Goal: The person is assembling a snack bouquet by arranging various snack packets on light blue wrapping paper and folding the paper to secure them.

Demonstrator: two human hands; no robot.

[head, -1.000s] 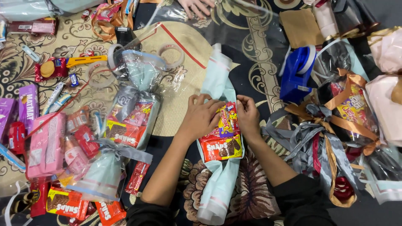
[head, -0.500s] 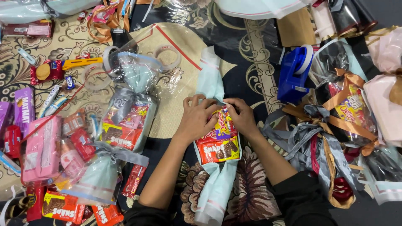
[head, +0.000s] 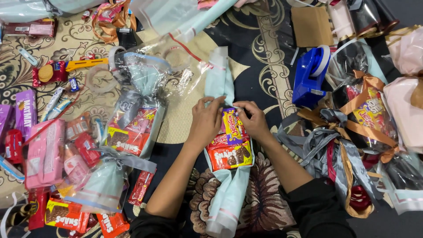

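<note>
Snack packets [head: 230, 143] are lying on pale wrapping paper [head: 222, 83], left of the blue tape dispenser [head: 310, 77]; left hand [head: 207, 121] and right hand [head: 252, 120] are pinching their top edge, arranging them; next likely needs steady holding while folding.

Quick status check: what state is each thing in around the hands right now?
Left hand: pressing on the snack packs.
Right hand: pinching the packs' top edge.
Snack packs: stacked on the wrap.
Pale blue wrap: loosely folded, unsealed.
Tape dispenser: standing, untouched.
Finished bundle: wrapped, ribbon-tied.
</note>
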